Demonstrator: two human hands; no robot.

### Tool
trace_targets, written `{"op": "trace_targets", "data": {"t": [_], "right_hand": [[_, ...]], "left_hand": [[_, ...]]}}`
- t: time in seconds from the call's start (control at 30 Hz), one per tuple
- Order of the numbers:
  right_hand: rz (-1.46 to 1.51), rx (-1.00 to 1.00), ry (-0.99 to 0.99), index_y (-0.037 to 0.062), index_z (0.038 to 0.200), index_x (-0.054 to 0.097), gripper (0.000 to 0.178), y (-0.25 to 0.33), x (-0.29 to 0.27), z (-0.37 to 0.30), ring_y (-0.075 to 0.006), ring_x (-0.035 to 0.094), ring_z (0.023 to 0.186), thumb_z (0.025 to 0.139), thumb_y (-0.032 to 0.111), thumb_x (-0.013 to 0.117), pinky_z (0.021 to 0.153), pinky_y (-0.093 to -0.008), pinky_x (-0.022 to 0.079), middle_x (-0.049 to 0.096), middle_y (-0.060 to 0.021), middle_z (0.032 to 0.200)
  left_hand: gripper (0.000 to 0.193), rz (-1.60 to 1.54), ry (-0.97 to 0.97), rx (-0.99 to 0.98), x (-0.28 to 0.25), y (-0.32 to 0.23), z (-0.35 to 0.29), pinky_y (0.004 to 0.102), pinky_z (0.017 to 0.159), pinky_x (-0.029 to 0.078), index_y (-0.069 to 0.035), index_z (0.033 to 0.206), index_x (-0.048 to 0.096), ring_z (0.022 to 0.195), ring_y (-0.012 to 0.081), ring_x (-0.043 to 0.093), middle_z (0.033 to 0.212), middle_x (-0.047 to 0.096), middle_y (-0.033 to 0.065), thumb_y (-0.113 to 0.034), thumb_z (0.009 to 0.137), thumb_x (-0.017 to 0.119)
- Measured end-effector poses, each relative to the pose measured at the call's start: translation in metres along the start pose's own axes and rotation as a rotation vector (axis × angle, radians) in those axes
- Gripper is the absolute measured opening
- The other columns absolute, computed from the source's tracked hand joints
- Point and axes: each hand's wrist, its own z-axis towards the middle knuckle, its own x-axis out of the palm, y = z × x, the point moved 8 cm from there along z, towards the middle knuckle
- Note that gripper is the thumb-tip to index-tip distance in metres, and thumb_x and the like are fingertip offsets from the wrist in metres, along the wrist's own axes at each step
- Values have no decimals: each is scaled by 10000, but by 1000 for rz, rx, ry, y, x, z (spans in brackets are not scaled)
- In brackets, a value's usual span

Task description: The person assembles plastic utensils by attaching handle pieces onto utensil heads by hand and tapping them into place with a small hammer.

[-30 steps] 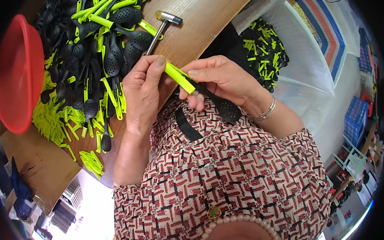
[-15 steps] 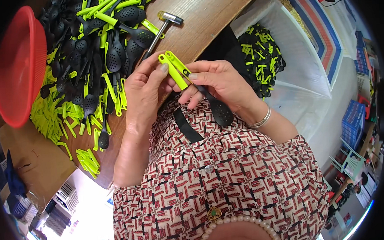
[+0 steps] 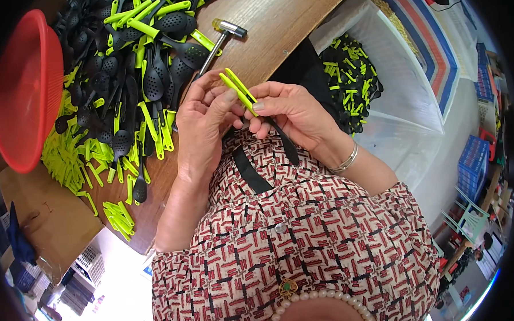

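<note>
My left hand (image 3: 202, 117) pinches a green handle piece (image 3: 238, 93); my right hand (image 3: 301, 112) grips a black utensil (image 3: 287, 146); a mallet (image 3: 209, 58) lies at eleven o'clock on the table (image 3: 274, 28).

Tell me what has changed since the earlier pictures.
The left hand shifted slightly right. The green handle pieces and black spoon turned to edge-on. The left and right hand let go of nothing. The hammer and red basin stayed put.
</note>
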Motion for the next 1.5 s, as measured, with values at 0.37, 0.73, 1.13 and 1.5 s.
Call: {"op": "trace_targets", "data": {"t": [0.37, 0.73, 1.13, 1.5], "right_hand": [[61, 4, 53, -119, 1153, 594, 244, -4, -1, 2, -289, 737, 809, 981, 53, 575, 655, -344, 635, 705, -240, 993], [110, 11, 125, -132, 1161, 587, 286, -8, -1, 3, -330, 739, 856, 1024, 107, 512, 664, -362, 637, 688, -303, 1061], [59, -9, 119, -134, 1182, 587, 294, -5, 1, 2, -331, 739, 855, 1020, 100, 514, 668, -362, 636, 686, -307, 1067], [-11, -19, 82, -108, 1176, 594, 274, -5, 0, 1, -325, 737, 823, 995, 94, 560, 616, -367, 623, 698, -258, 1035]], "left_hand": [[373, -12, -51, -24, -9, 4, 2, 195, 641, 531, 32, 1285, 566, 731, 95, 652, 986, 695, 72, -57, 940, 676], [404, -72, -23, -20, -14, 10, 1, 208, 663, 549, 34, 1317, 567, 759, 106, 660, 1022, 700, 88, -60, 941, 681], [397, -98, 6, -22, -15, 14, 2, 204, 654, 547, 22, 1316, 575, 772, 103, 661, 1033, 700, 83, -66, 943, 681], [402, -99, 31, -24, -17, 17, 3, 215, 735, 555, 17, 1331, 570, 862, 111, 666, 1085, 687, 76, -61, 950, 671]]}}
